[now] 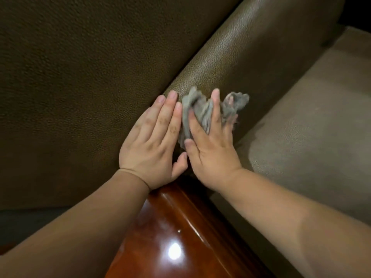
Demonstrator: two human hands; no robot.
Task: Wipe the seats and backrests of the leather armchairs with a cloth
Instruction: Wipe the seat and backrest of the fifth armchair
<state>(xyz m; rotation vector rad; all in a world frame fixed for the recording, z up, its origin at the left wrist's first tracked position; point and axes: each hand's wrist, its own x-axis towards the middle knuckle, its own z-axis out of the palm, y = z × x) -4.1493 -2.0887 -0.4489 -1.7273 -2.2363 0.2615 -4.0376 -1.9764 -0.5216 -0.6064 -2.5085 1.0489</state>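
The right hand point(210, 141) is pressing a crumpled grey cloth point(202, 113) against the rounded leather armrest point(230, 57) of the armchair, fingers spread over the bunched fabric, with folds poking up between them and a loose corner hanging off toward the seat point(311, 117). The left hand point(152, 137) is lying flat just beside it, fingers straight and together, palm resting where the armrest is meeting the big leather panel point(80, 77) on the left; its thumb is nearly touching the right hand. Below both wrists the polished wooden arm end point(170, 227) is shining under a lamp reflection.

To do this stroke well, the person is probably better off flattening the cloth first, since a wad is touching the grain only at a few ridges. Long overlapping passes along the roll, following its curve over the top and down toward the seat, are likely cleaning more evenly than short scrubs. The left hand is serving as a brace, so it should be staying clear of the freshly wiped strip. The seam beside the left fingertips point(170, 97) is likely trapping dust and needs a folded edge run through it. Seat and backrest appear to be waiting yet
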